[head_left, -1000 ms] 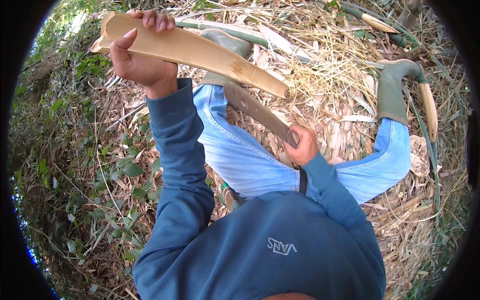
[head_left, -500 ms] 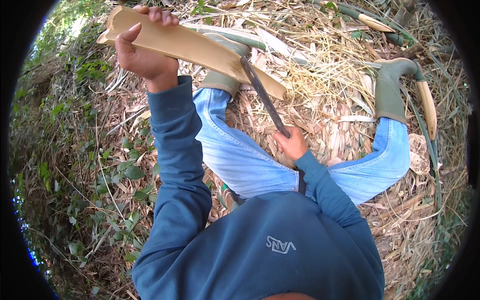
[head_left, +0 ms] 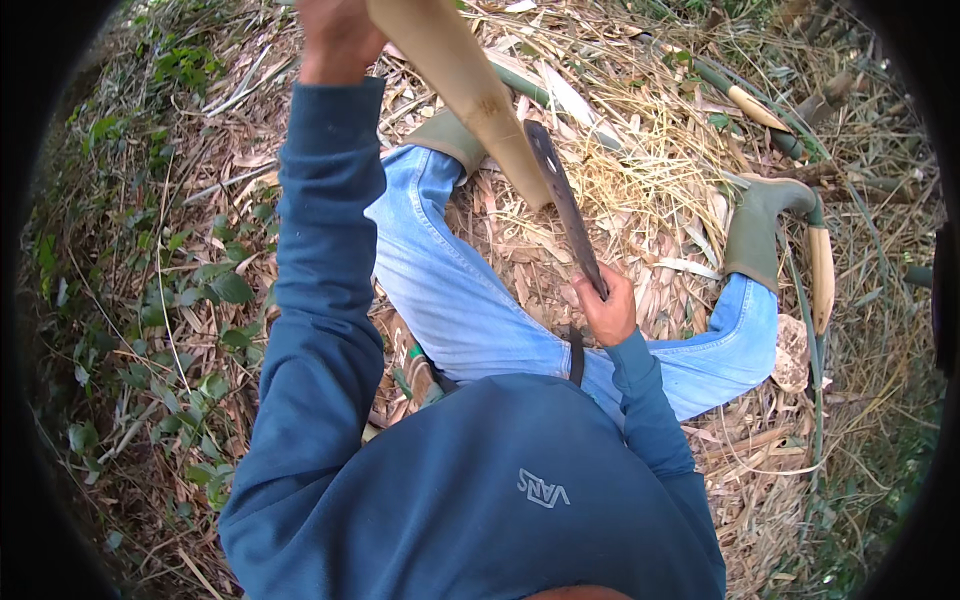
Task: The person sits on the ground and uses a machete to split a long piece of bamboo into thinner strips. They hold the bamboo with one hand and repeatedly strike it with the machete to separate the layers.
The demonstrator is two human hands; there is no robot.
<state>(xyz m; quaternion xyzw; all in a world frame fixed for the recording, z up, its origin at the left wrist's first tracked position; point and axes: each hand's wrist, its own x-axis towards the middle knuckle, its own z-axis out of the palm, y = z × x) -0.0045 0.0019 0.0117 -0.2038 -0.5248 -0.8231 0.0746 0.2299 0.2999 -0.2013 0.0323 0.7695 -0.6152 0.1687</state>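
Observation:
At the top edge my left hand [head_left: 338,35] is closed on a wide piece of split bamboo [head_left: 455,75]; its fingers are largely out of view. The bamboo slants down toward the middle, its narrow lower end hanging above the litter between my legs. Wrapped round the handle of a dark, long-bladed machete [head_left: 562,190] is my right hand [head_left: 610,306]. The machete's blade points up and away, its tip close to the bamboo's right edge. Whether blade and bamboo touch I cannot tell.
My legs in blue jeans [head_left: 470,270] and green rubber boots [head_left: 755,230] are spread around the work. Pale shavings [head_left: 640,185] lie between the boots. Cut green bamboo poles [head_left: 745,100] lie far right, a stone [head_left: 790,352] by my right knee, and leafy plants [head_left: 215,280] grow at left.
My left hand has risen to the top edge, and the bamboo now hangs more steeply. The right hand and machete have moved to the right and nearer to me, off the bamboo's face.

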